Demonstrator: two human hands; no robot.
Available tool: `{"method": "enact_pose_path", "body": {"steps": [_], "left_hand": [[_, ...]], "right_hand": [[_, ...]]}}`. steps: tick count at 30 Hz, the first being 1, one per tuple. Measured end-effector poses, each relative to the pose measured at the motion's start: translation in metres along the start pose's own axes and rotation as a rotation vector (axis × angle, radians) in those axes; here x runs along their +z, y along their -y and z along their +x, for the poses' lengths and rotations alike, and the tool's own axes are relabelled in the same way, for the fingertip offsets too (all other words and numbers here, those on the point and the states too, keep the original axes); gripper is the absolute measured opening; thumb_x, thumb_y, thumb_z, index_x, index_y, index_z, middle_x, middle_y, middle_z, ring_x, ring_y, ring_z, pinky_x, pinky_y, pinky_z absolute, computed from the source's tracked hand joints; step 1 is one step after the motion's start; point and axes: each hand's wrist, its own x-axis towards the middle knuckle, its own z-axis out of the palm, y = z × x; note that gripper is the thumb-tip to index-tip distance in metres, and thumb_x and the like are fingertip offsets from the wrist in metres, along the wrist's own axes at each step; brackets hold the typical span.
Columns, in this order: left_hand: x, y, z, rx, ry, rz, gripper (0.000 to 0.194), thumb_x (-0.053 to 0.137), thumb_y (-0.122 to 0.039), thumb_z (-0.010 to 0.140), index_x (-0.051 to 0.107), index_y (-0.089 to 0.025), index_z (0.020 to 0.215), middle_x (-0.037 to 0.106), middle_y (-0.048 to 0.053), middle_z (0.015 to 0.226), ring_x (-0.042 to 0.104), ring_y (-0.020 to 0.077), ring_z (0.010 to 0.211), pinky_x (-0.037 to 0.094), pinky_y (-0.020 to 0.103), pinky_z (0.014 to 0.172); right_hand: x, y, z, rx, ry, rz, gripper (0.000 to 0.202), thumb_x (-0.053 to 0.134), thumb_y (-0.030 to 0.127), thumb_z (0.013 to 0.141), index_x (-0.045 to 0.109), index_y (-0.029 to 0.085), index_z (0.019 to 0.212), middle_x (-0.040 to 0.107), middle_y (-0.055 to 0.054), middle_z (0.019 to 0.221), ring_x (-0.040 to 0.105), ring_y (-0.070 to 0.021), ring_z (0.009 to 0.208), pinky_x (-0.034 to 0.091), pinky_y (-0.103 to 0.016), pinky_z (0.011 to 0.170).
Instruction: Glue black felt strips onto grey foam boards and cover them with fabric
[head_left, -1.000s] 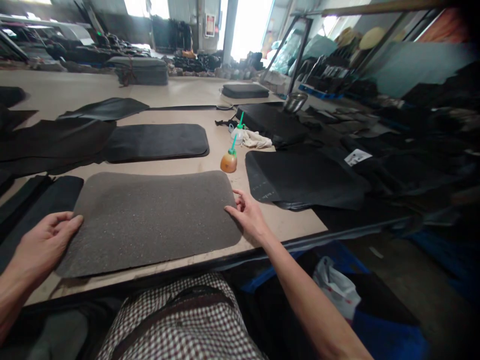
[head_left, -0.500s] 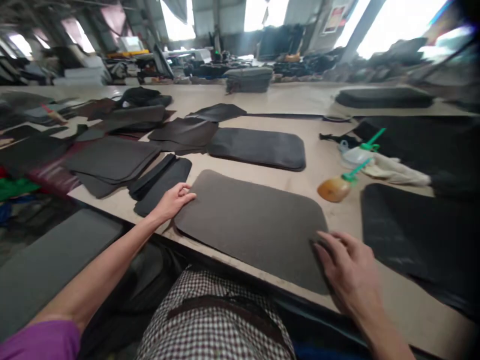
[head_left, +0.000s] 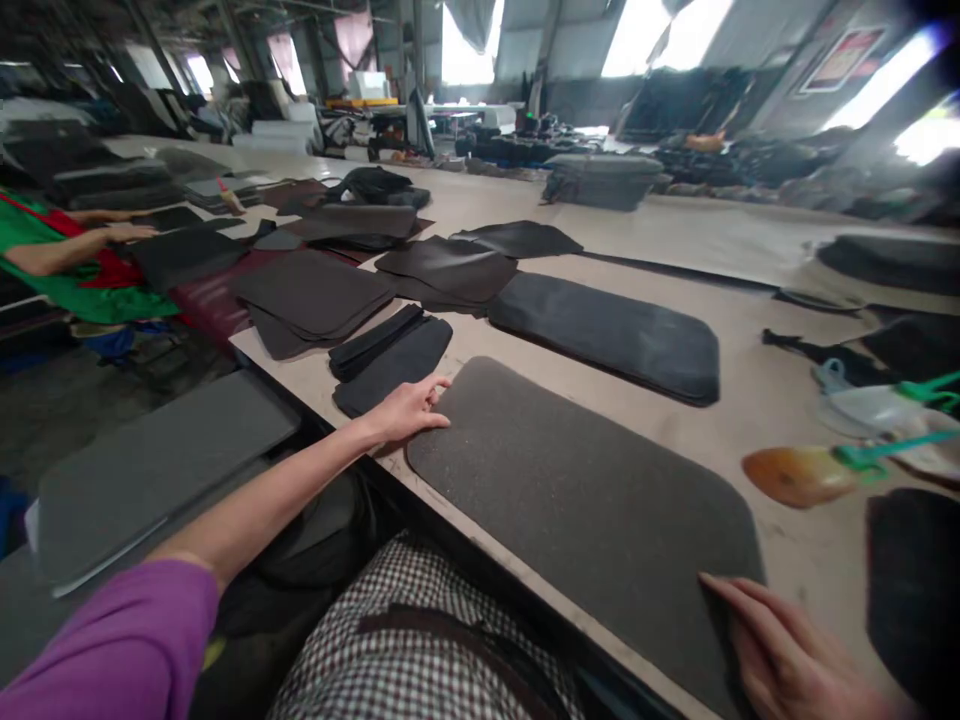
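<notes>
With the view swung left, a half-curled left hand [head_left: 407, 411] and a right hand [head_left: 787, 640], fingers outstretched, grips unclear, flank a gray mat [head_left: 592, 500] still flat, seemingly being steadied.

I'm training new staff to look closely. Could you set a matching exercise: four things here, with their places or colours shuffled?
1. Left hand
2. Right hand
3. Left sleeve
4. Nearer bottle

A. Purple
B. At the right end of the grey mat
C. Amber inside
D. At that mat's left end

Pairs: 1-D, 2-B, 3-A, 4-C
</notes>
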Motion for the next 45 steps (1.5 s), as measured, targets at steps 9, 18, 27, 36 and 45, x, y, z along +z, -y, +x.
{"method": "enact_pose_path", "body": {"steps": [9,18,27,36,45], "left_hand": [[0.005,0.001,-0.004,0.063,-0.031,0.118,0.057,0.078,-0.027,0.080,0.056,-0.021,0.132,0.059,-0.002,0.088,0.055,0.0129,0.071,0.041,0.024,0.068],[0.017,0.006,-0.019,0.290,-0.145,0.501,0.047,0.060,-0.032,0.097,0.049,-0.023,0.143,0.046,0.015,0.152,0.046,0.0286,0.138,0.042,0.045,0.110],[0.027,0.031,-0.017,0.378,0.006,0.695,0.042,0.037,-0.025,0.107,0.050,-0.027,0.146,0.048,0.007,0.156,0.035,0.0236,0.150,0.026,0.050,0.120],[0.045,-0.037,0.029,0.404,0.026,0.512,0.053,0.035,-0.045,0.106,0.042,-0.022,0.153,0.035,0.011,0.164,0.034,0.0231,0.150,0.032,0.043,0.121],[0.104,-0.014,0.082,0.529,0.112,0.735,0.080,0.043,-0.068,0.096,0.033,-0.020,0.160,0.030,0.013,0.165,0.028,0.0300,0.153,0.016,0.050,0.124]], "right_hand": [[-0.002,0.003,-0.001,-0.091,0.017,-0.083,0.039,0.039,0.041,0.095,0.059,0.030,0.127,0.065,-0.008,0.119,0.067,-0.0302,0.098,0.054,-0.048,0.085],[-0.017,0.045,0.017,-0.062,-0.107,-0.133,0.029,0.037,0.037,0.102,0.058,0.023,0.118,0.064,-0.011,0.112,0.065,-0.0271,0.094,0.054,-0.042,0.084],[-0.010,0.047,0.013,0.098,-0.177,-0.133,0.032,0.037,0.042,0.104,0.054,0.022,0.121,0.060,-0.016,0.126,0.062,-0.0337,0.109,0.050,-0.052,0.094],[-0.021,0.070,0.077,0.316,-0.117,0.036,0.052,0.035,0.048,0.105,0.048,0.011,0.139,0.049,-0.023,0.148,0.047,-0.0348,0.138,0.040,-0.056,0.114],[0.008,0.097,0.133,0.276,0.197,-0.064,0.086,0.034,0.073,0.099,0.037,0.009,0.156,0.024,-0.019,0.165,0.021,-0.0313,0.154,0.020,-0.052,0.124]]}}
